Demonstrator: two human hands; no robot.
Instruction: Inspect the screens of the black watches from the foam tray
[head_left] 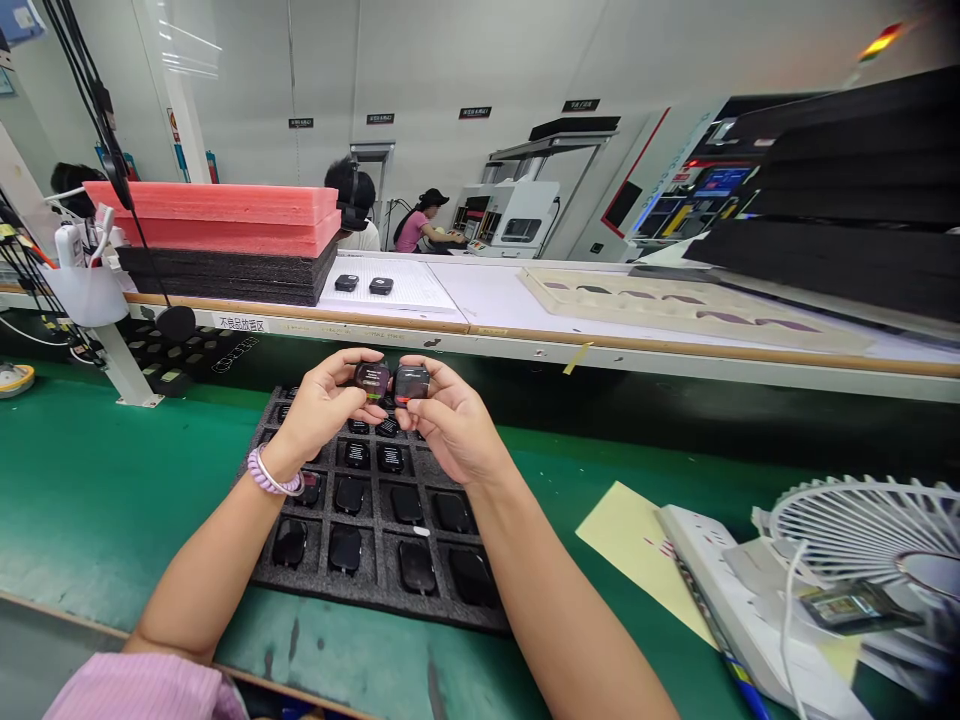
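Observation:
Side by side above a dark foam tray [382, 498], my two hands each hold a small black device with a lit screen. My left hand [322, 400] has its fingers closed round the left device [373, 380], which shows small text and a green mark. The right device [412, 382], with a red-orange mark low on its screen, is gripped between thumb and fingers of my right hand [450, 415]. Several similar black devices lie in the tray's compartments, some with text on their screens. My hands and forearms hide parts of the tray.
On the shelf [495, 335] stand stacked red foam [225, 215] and black foam [225, 275], with two black devices on paper. A fan [862, 530], a power strip [720, 580] and yellow paper [637, 550] lie at right. People sit beyond the shelf.

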